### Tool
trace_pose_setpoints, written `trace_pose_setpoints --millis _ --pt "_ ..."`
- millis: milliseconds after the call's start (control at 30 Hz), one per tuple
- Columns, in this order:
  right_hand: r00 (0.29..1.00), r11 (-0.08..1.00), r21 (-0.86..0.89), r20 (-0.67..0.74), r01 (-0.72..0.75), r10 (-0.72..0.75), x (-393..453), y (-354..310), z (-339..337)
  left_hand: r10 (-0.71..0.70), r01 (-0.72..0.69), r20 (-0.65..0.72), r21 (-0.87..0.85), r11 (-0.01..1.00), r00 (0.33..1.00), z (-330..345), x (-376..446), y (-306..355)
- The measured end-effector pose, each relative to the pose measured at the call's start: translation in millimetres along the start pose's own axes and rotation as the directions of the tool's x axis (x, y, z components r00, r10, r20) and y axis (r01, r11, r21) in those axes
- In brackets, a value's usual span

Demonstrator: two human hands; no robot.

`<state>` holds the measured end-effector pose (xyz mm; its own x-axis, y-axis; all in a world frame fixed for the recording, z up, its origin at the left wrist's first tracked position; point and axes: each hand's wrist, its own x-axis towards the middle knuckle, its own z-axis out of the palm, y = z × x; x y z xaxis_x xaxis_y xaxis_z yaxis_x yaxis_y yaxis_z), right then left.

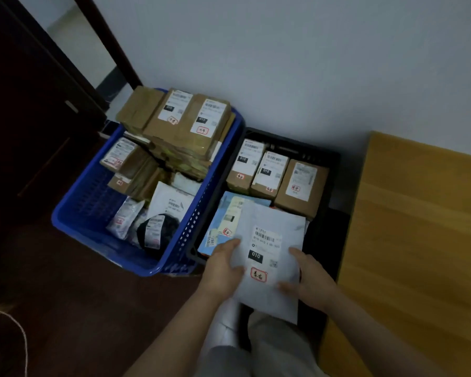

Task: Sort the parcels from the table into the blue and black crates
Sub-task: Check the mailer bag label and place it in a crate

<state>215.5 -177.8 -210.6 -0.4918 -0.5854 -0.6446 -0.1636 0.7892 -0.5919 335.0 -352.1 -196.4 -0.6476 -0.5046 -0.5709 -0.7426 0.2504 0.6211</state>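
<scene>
We are holding a white mailer [269, 257] over the black crate's [321, 159] near end, left hand [223, 268] and right hand [307, 276] gripping its side edges, fingers curled around it; blue crate [93, 197] is sitting alongside, wooden table [419, 240] at right.

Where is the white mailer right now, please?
Head view, lower centre: both hands hold the white mailer over the black crate's near end, atop a blue parcel.
</scene>
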Motion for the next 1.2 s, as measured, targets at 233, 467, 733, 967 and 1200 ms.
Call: trace_pose_setpoints --millis 233,467,733,967,1200 --pt "0.994 0.959 -0.259 -0.039 -0.113 0.107 46.4 0.1 -6.2 -0.002 -0.018 0.111 0.183 0.983 0.994 5.3 58.6 -0.9" --pt "0.979 0.901 -0.383 -0.061 -0.203 0.195 70.9 15.2 7.4 0.017 -0.073 0.171 0.327 0.942 0.985 23.0 90.1 -15.7" --pt "0.972 0.836 -0.544 0.153 -0.069 0.18 84.9 29.6 29.9 -0.104 -0.199 0.384 0.669 0.716 0.917 38.1 111.7 -32.7" --pt "0.976 0.885 -0.438 0.072 -0.156 0.208 72.8 32.0 30.7 -0.042 -0.195 0.379 0.565 0.802 0.924 26.7 112.9 -23.5" --pt "0.965 0.924 -0.296 -0.175 -0.241 0.195 29.0 3.6 24.0 0.177 -0.247 0.236 0.308 0.919 0.956 2.4 71.3 -1.6"
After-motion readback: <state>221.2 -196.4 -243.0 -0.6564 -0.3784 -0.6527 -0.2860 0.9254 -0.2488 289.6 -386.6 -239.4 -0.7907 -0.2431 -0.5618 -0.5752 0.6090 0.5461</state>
